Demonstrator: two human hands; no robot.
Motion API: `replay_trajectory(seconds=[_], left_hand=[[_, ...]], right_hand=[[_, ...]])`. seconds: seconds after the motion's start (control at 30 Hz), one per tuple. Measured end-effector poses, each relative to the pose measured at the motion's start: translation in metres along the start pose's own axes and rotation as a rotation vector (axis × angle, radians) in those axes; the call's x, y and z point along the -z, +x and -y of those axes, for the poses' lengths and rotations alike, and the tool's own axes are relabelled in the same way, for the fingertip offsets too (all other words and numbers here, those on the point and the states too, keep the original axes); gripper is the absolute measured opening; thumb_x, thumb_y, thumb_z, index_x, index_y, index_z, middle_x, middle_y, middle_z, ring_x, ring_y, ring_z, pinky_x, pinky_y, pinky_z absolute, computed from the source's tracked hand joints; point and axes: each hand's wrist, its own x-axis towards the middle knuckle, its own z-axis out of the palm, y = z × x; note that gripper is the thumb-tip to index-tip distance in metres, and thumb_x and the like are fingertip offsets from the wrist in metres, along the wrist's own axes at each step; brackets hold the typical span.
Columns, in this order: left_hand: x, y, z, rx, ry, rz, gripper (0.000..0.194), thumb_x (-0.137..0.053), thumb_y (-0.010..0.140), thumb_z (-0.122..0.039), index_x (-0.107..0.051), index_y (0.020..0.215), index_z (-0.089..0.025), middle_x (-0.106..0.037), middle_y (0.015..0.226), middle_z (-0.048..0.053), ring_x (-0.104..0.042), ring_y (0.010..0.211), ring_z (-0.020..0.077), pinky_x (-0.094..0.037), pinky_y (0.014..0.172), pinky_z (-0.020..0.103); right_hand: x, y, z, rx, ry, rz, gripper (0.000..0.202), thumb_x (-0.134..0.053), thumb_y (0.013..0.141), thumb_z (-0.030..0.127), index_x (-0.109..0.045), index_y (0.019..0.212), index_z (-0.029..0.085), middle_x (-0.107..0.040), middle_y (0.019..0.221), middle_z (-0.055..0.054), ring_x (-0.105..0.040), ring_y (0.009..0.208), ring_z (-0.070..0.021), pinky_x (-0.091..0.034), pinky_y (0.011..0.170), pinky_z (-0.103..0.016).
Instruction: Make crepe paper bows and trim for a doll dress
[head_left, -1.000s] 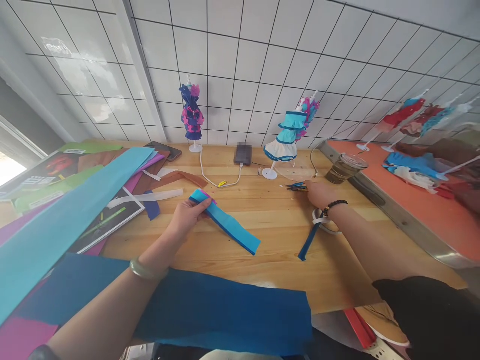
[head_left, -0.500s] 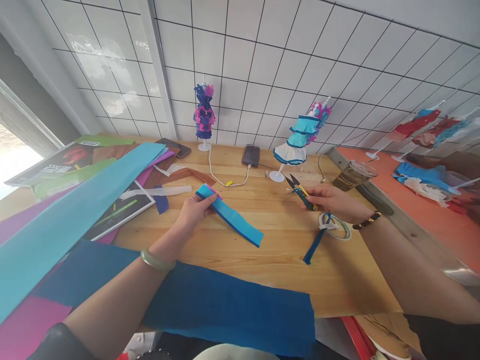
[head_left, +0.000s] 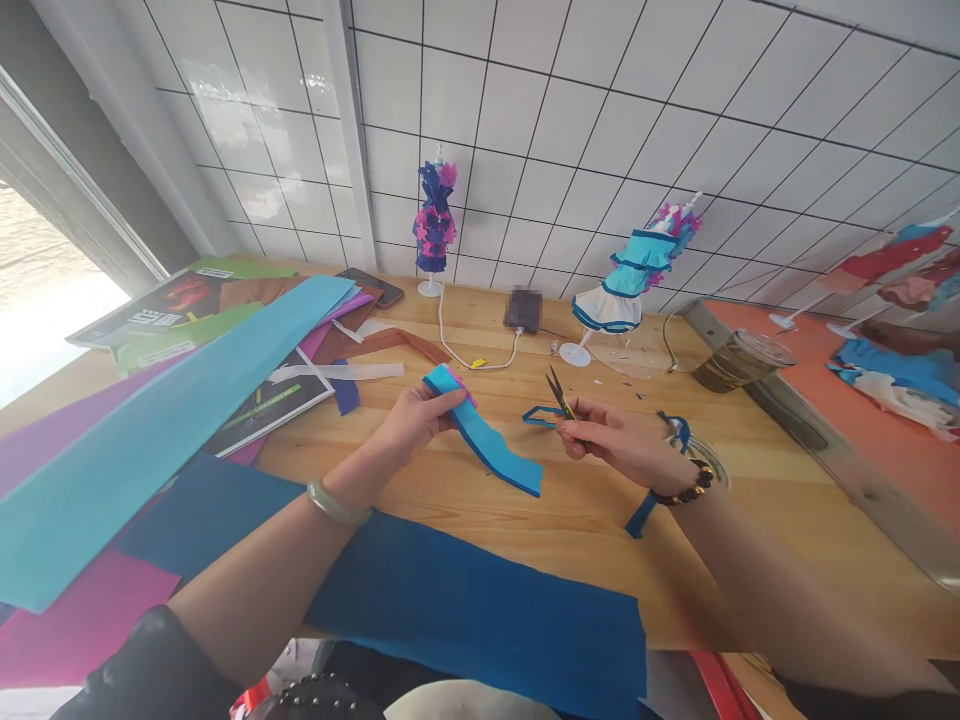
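Observation:
My left hand [head_left: 411, 428] pinches the upper end of a light blue crepe paper strip [head_left: 504, 458] with a dark blue edge; a bit of pink shows at its top. The strip hangs down to the right over the table. In my right hand [head_left: 613, 432] is a pair of thread snips [head_left: 558, 392], blades pointing up and left. A thin blue strip [head_left: 537, 414], bent into a loop, sticks out left from the same fingers. Behind my right wrist lies a tape roll [head_left: 714, 458], partly hidden, with a dark blue strip [head_left: 639, 518] by it.
Light blue paper [head_left: 180, 430], dark blue paper [head_left: 480, 590] and magazines [head_left: 281, 410] cover the left and front. Two small dress stands [head_left: 435, 225] [head_left: 626, 275], a phone with a cable [head_left: 523, 310] and a lidded cup [head_left: 739, 362] stand at the back.
My right hand has moved left with the snips, nearer the light blue strip. The thin blue loop now shows at its fingers. The whole view has shifted slightly.

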Motion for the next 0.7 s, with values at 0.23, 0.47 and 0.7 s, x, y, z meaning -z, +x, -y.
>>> replay_trajectory(seconds=[0.23, 0.47, 0.7], left_hand=[[-0.003, -0.009, -0.002, 0.127, 0.015, 0.29, 0.022, -0.07, 0.068, -0.023, -0.065, 0.087, -0.013, -0.065, 0.102, 0.011, -0.064, 0.082, 0.0192, -0.047, 0.083, 0.037], [0.0, -0.008, 0.0, 0.133, 0.016, 0.293, 0.022, -0.07, 0.069, -0.023, -0.062, 0.084, -0.01, -0.069, 0.088, 0.012, -0.064, 0.087, 0.0235, -0.047, 0.085, 0.04], [0.0, -0.008, -0.003, 0.149, -0.02, 0.296, 0.023, -0.071, 0.068, -0.023, -0.058, 0.083, -0.013, -0.069, 0.083, 0.009, -0.065, 0.084, 0.0221, -0.047, 0.084, 0.04]], right_hand=[[-0.04, 0.023, 0.016, 0.055, -0.024, 0.137, 0.025, -0.058, 0.077, 0.04, -0.053, 0.089, 0.018, -0.046, 0.066, 0.003, -0.039, 0.055, -0.0073, -0.032, 0.055, -0.024], [-0.041, 0.032, 0.021, 0.107, -0.133, 0.029, 0.032, -0.063, 0.071, 0.045, -0.051, 0.085, 0.019, -0.041, 0.061, 0.006, -0.032, 0.049, -0.0058, -0.027, 0.047, -0.022], [-0.007, 0.034, 0.002, 0.149, -0.094, -0.345, 0.032, -0.06, 0.071, 0.05, -0.053, 0.076, 0.019, -0.026, 0.051, 0.008, -0.023, 0.045, -0.0064, -0.022, 0.043, -0.023]])
